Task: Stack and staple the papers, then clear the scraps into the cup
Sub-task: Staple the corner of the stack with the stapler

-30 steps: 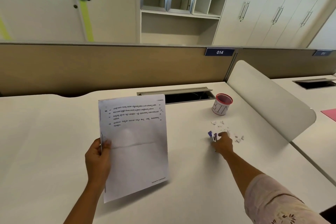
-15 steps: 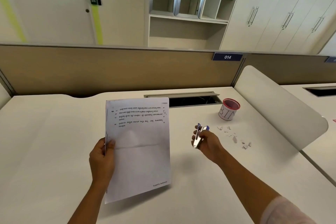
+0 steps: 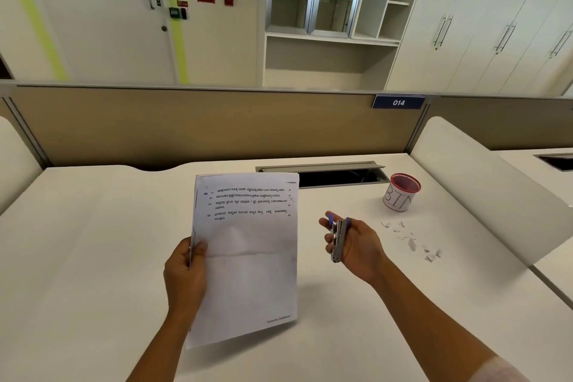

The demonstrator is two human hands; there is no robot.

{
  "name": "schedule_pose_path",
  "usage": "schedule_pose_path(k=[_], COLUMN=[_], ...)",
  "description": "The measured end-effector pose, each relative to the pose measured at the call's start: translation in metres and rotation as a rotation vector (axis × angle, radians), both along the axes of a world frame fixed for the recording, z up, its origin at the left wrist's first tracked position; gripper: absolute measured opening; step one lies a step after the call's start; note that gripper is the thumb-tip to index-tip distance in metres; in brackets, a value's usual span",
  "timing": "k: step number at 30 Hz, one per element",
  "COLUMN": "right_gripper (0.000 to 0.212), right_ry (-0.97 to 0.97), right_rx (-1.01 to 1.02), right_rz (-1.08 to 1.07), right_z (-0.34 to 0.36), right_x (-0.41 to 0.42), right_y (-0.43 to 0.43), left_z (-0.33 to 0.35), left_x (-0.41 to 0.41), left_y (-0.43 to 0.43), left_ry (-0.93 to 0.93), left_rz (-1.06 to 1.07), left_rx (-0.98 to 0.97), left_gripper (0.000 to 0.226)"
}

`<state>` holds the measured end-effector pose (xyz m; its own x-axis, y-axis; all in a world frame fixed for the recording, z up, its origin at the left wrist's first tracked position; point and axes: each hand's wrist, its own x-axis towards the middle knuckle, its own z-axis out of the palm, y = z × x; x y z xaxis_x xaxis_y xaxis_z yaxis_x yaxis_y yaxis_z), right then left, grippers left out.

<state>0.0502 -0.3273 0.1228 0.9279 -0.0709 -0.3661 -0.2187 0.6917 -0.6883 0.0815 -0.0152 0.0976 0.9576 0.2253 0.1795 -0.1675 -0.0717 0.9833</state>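
My left hand (image 3: 185, 273) grips the left edge of a stack of white papers (image 3: 248, 257), held upright above the desk with printed text on the top sheet. To the right of the papers, my right hand (image 3: 353, 245) is closed around a small silver and blue stapler (image 3: 338, 237), lifted off the desk. Several white paper scraps (image 3: 412, 242) lie scattered on the desk right of that hand. Behind the scraps stands a white cup (image 3: 401, 192) with a red rim, marked BIN.
The white desk (image 3: 93, 242) spreads under both arms. An open cable tray (image 3: 322, 175) runs along the back edge. A tan partition (image 3: 201, 124) closes the far side, and a white curved divider (image 3: 483, 183) walls off the right.
My right hand took the stapler from beside the scraps, lifted it and drew it left toward the papers. The papers stayed in my left hand.
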Motion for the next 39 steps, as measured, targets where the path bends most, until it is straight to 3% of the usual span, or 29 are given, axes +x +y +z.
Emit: schedule_pose_path(k=[9,12,15,22,27,30,34,39], right_gripper=[0.054,0.054,0.049,0.036,0.056,0.052,0.049,0.047], right_ry=[-0.020,-0.006,-0.048,-0.310,-0.481,-0.542,-0.600,-0.656], right_rx=[0.035,-0.062,-0.286,-1.091,-1.480,-1.756,-1.980,-2.061], right_rz=[0.112,0.156,0.171,0.117,0.176,0.140,0.072,0.012], right_z=[0.006,0.017,0.036,0.084,0.107,0.117,0.122,0.126], right_x=[-0.014,-0.016,-0.015,-0.010,-0.005,-0.001,0.006,0.007], right_y=[0.006,0.013,0.026,0.063,0.080,0.085,0.090,0.094], left_z=[-0.003,-0.003,-0.002,0.001,0.004,0.007,0.009,0.011], left_x=[-0.002,-0.003,-0.004,-0.007,-0.011,-0.014,-0.015,-0.016], left_y=[0.001,0.001,0.000,-0.003,-0.006,-0.008,-0.008,-0.008], left_ry=[-0.005,0.001,0.003,-0.004,-0.052,-0.079,-0.100,-0.108], left_rz=[-0.006,0.005,-0.001,-0.014,-0.024,-0.032,-0.026,-0.006], left_rx=[0.022,0.028,0.037,0.061,0.090,0.106,0.129,0.169], left_gripper=[0.015,0.013,0.013,0.016,0.016,0.018,0.017,0.019])
